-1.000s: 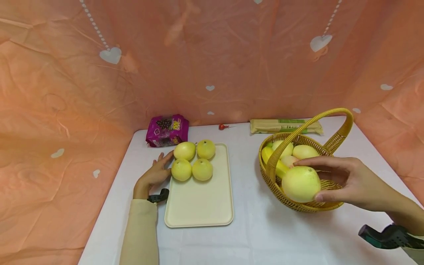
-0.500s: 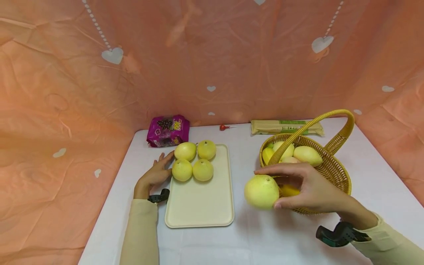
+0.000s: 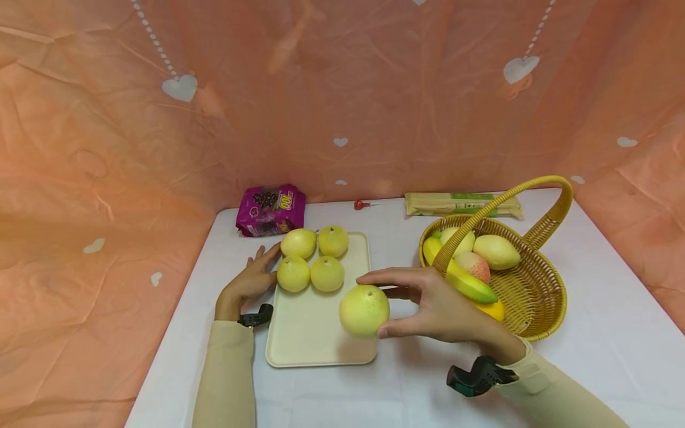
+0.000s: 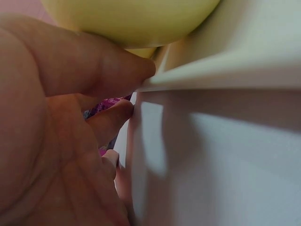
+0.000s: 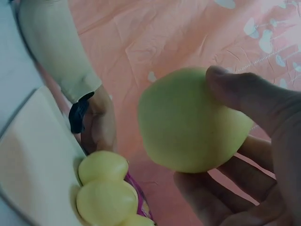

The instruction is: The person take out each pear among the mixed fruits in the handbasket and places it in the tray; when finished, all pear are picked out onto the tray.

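My right hand [image 3: 436,306] pinches a round yellow-green fruit [image 3: 364,311], pomelo-like, between thumb and fingers. In the head view it hangs over the right edge of a cream tray [image 3: 302,336]. Several similar fruits [image 3: 327,274] sit grouped at the tray's far end. Beside the tray's left edge, my left hand [image 3: 251,284] rests with its fingers extended against the rim and nearest fruits. The left wrist view shows the thumb [image 4: 103,66] at the tray rim, just under a fruit [image 4: 136,21]. From the right wrist, the held fruit [image 5: 188,122] shows clear of everything else.
A wicker basket [image 3: 553,297] with a tall handle stands right, holding a banana [image 3: 471,284], a peach [image 3: 473,266], a mango-shaped yellow fruit [image 3: 496,252] and others. Along the back lie a purple snack bag [image 3: 271,211], a red lollipop [image 3: 360,204] and a long beige-green packet [image 3: 449,204].
My right hand has carried the fruit leftward from over the basket to above the tray's right edge, uncovering the banana and peach. The left hand has stayed in place.
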`<action>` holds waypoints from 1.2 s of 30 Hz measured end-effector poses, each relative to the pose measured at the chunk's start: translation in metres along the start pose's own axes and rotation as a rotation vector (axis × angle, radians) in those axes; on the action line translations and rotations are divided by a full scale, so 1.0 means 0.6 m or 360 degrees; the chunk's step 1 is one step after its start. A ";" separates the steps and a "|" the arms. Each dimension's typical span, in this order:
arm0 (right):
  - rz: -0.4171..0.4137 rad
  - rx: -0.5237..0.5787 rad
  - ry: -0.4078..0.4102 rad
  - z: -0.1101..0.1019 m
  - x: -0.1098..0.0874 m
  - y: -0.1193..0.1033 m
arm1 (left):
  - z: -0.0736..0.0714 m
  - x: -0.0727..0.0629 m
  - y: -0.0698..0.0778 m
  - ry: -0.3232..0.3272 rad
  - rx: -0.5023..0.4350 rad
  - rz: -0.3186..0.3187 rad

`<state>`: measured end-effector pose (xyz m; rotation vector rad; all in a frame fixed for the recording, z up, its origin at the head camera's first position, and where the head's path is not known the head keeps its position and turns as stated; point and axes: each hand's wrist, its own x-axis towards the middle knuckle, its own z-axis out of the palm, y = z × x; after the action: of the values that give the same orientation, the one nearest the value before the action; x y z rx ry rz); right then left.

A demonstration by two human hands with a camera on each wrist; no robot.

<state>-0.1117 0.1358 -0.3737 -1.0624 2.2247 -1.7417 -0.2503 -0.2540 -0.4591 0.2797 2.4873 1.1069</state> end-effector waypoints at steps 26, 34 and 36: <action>0.0153 0.0106 -0.0061 0.153 0.135 0.099 | -0.002 0.003 -0.001 -0.0017 -0.0025 -0.0027; 0.0192 -0.0025 -0.0051 0.181 0.154 0.130 | -0.002 0.001 -0.003 -0.0021 -0.0033 -0.0030; 0.0182 -0.0068 -0.0046 0.184 0.157 0.135 | -0.003 0.000 -0.005 -0.0018 -0.0032 -0.0030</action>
<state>-0.1632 -0.0012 -0.4528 -0.9420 2.2666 -1.6299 -0.2510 -0.2572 -0.4603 0.2555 2.4628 1.1188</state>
